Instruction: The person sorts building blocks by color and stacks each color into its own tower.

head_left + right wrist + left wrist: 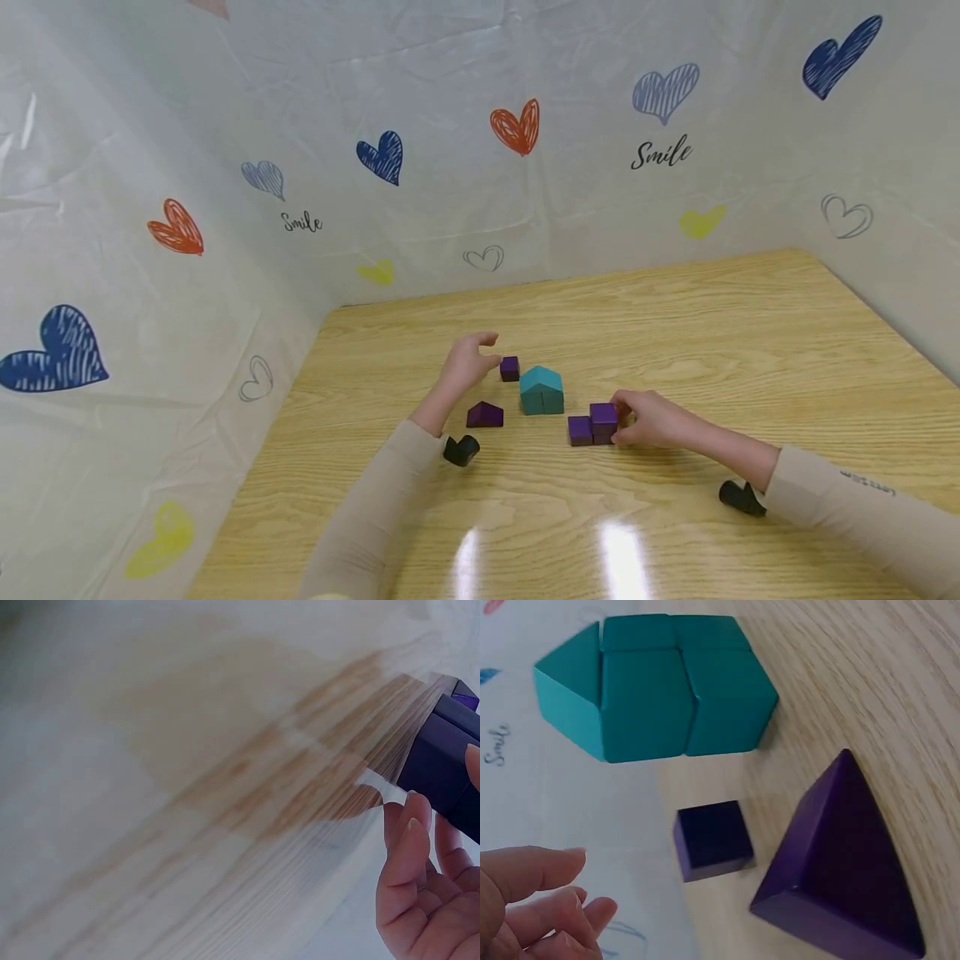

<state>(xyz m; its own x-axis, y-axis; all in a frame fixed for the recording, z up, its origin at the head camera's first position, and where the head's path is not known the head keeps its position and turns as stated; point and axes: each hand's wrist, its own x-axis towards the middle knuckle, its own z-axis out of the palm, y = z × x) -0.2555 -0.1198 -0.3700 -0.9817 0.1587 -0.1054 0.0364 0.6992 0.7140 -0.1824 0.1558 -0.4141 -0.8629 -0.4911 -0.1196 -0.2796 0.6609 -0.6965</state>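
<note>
In the head view my right hand (651, 419) pinches the right side of a purple block stack (603, 425), its thumb and fingers bent around that edge. A purple cube (580, 431) sits against the stack's left side. Fingers and thumb also meet the dark purple block (442, 761) in the right wrist view, partly cut off by the frame. My left hand (465, 362) hovers with loosely bent fingers beside a small purple cube (510, 369), holding nothing. In the left wrist view that cube lies between the left hand (544, 900) and a purple triangular prism (847, 862).
A house-shaped group of teal blocks (542, 402) stands between the hands on the wooden table (675, 333). The purple prism lies in front of the left hand. A white sheet with printed hearts (435, 225) hangs behind and along the sides.
</note>
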